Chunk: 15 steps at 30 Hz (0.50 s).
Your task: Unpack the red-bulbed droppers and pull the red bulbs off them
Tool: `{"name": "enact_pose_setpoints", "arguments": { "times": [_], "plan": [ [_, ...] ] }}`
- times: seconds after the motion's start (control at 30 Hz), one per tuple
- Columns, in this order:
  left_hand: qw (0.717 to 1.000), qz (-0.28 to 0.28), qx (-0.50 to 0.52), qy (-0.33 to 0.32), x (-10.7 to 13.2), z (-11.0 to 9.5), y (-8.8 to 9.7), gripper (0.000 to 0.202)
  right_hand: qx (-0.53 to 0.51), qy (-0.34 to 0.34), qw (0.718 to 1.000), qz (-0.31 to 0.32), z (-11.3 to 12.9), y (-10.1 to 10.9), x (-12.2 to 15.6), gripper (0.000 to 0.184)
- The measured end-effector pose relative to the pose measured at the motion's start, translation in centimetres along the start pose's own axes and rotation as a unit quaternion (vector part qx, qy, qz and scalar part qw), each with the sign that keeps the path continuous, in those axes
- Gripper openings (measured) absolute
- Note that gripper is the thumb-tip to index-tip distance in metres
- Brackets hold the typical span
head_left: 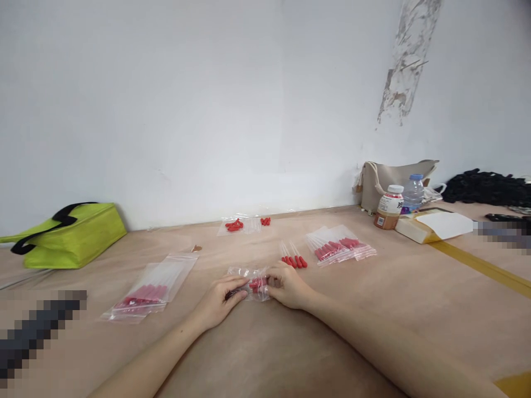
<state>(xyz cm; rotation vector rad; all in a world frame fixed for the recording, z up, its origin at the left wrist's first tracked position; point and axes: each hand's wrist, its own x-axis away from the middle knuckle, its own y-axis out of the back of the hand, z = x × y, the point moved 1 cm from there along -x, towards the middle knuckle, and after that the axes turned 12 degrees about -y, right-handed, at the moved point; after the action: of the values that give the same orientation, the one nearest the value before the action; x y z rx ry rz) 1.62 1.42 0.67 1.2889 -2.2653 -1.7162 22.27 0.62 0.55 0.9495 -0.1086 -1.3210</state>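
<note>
Pinching small clear bag (249,283) | left hand (218,304) grip closed on it | right hand (288,287) likewise (forearms converging)

1. A lime-green bag (70,235) with black handles lies at the far left of the worktop (373,309), against the wall.
2. Flat clear bags of red-bulbed droppers (145,290) lie left of centre.
3. A few loose droppers (293,257) lie in the middle, with a fanned pile of filled bags (340,246) just to their right.
4. A clear bag of red caps (236,225) sits near the wall, with more red caps (265,221) beside it.
5. At the far right a beige tote (390,177) stands behind a brown drink bottle (389,207) and a water bottle (413,193).
6. A white box (435,225) lies beside the bottles, and a black heap (489,188) lies beyond it.
7. A yellow tape stripe (481,265) crosses the right side.
</note>
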Motion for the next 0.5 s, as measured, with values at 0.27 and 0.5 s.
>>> {"name": "enact_pose_setpoints", "arguments": {
  "times": [0.27,0.5],
  "plan": [
    [0.999,0.017,0.000,0.027,0.5,0.4,0.1,0.034,-0.123,-0.056,0.990,0.047,-1.8,2.1,-0.1,0.014],
    [0.999,0.014,-0.013,0.040,0.6,0.2,0.3,0.034,-0.314,-0.180,0.928,0.091,-3.8,3.3,-0.9,0.032]
  ]
}}
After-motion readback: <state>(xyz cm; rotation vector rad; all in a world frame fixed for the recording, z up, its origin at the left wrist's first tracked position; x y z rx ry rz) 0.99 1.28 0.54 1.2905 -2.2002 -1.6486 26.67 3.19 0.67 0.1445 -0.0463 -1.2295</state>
